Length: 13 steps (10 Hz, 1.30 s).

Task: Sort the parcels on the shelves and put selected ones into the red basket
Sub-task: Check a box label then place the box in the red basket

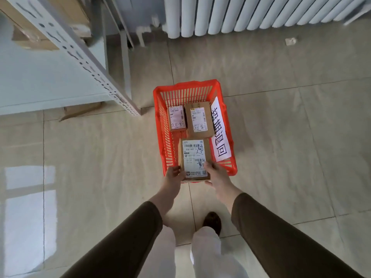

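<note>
A: How is the labelled cardboard parcel (194, 158) held?

B: It is held from both sides at its near end. The left hand (174, 176) is set against the left edge with fingers fairly straight, and the right hand (215, 173) is curled round the right near corner, with the thumb seemingly underneath. The rest of the parcel lies ahead of the fingertips.

A: And its long axis?

B: It is pointed straight away from the fingers, in line with the length of the red basket (229, 167). The far end is already over the basket's near half; the near end is level with the near rim.

A: What is found beyond the fingers?

B: Two smaller labelled parcels, side by side at the far end: a small one (176, 118) to the left and a larger one (199, 119) to the right. A handwritten paper sign (220, 133) is fixed along the right wall.

A: Which hand is nearer?

B: Neither, by much. A short forward, downward release is judged to be needed, with the free floor space lying just ahead of the fingers.
</note>
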Motion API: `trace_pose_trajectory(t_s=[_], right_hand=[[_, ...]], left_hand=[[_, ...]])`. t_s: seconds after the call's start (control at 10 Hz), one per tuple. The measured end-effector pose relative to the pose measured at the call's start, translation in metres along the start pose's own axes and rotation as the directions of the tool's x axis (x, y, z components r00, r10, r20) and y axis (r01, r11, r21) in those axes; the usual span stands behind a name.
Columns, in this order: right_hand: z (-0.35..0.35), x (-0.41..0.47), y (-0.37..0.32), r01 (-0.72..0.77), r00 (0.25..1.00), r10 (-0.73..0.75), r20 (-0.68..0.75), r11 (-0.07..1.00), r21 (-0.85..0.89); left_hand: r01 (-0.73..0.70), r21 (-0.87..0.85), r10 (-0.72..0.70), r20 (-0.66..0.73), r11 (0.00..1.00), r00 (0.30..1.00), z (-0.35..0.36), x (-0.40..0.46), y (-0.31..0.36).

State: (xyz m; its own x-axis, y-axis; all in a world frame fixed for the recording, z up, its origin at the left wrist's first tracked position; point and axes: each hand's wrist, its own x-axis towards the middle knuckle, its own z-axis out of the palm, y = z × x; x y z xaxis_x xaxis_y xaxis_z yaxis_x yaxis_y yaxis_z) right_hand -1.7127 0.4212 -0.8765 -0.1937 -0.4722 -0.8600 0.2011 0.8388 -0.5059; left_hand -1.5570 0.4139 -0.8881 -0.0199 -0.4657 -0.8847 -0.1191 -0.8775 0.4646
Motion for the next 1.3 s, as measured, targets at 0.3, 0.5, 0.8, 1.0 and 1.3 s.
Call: trace_pose_trajectory(t_s=[0.3, 0.5, 0.8, 1.0, 1.3], right_hand=[[0.031, 0.130, 0.041, -0.013, 0.999, 0.008, -0.049, 0.993, -0.115], [0.050, 0.188, 0.066, -0.015, 0.997, -0.002, -0.079, 0.976, -0.218], [0.067, 0.236, 0.070, 0.057, 0.996, -0.080, -0.041, 0.911, -0.409], [0.074, 0.252, 0.075, 0.033, 0.995, -0.072, -0.070, 0.891, -0.452], [0.076, 0.260, 0.082, -0.032, 0.997, 0.003, -0.072, 0.909, -0.415]], left_hand=[[0.128, -0.346, -0.169, -0.092, 0.930, 0.981, 0.014, 0.115, -0.037], [0.214, -0.499, -0.316, -0.129, 0.840, 0.940, 0.024, 0.178, -0.055], [0.249, -0.580, -0.368, -0.094, 0.776, 0.925, 0.025, 0.236, -0.068], [0.250, -0.563, -0.370, -0.107, 0.787, 0.923, 0.026, 0.255, -0.076], [0.204, -0.657, -0.365, -0.117, 0.726, 0.923, 0.032, 0.279, -0.089]])
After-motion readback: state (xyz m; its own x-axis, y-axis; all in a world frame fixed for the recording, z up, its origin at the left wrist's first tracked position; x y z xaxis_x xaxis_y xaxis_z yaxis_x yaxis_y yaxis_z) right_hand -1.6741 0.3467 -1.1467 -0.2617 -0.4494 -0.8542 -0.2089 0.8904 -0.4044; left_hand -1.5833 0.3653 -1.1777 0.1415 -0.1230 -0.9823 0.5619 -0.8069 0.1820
